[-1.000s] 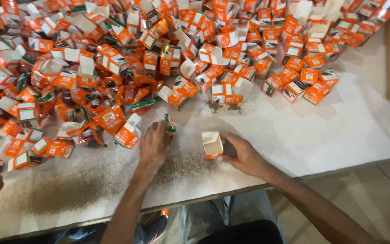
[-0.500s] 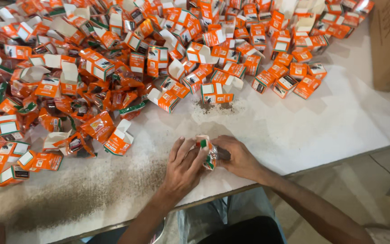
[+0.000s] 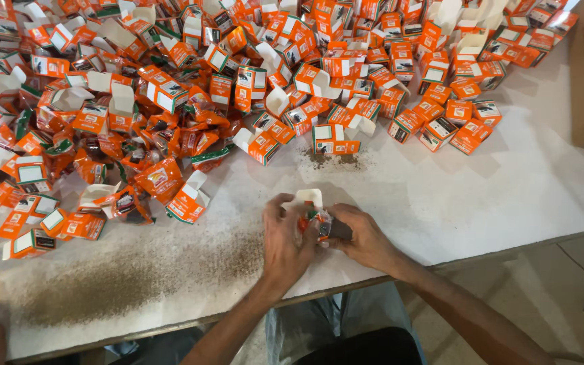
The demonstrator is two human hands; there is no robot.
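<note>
**Ana:** Small orange carton, the one with its white flap up, sits between both hands just this side of the brown powder spill on the white table. The left hand clasps its left face, fingers curled over the top. The right hand pinches a crinkly sachet against the carton's mouth.

**Ben:** Which way does the carton point?

**Ana:** Its open end seems to face up and away from the person, toward the heap of orange cartons, with the flap standing at the far edge. The long axis looks roughly upright, tilted a little; the fingers hide too much to be sure.

**Ben:** What might go wrong?

**Ana:** I'd judge the sachet could snag on the carton's rim and split, since it looks crumpled and is squeezed tight. That would shed more powder beside the spill. A hard squeeze from the left hand could also crush the thin card walls. And the table's near edge is close to the spill, so a dropped carton could slide off.
</note>
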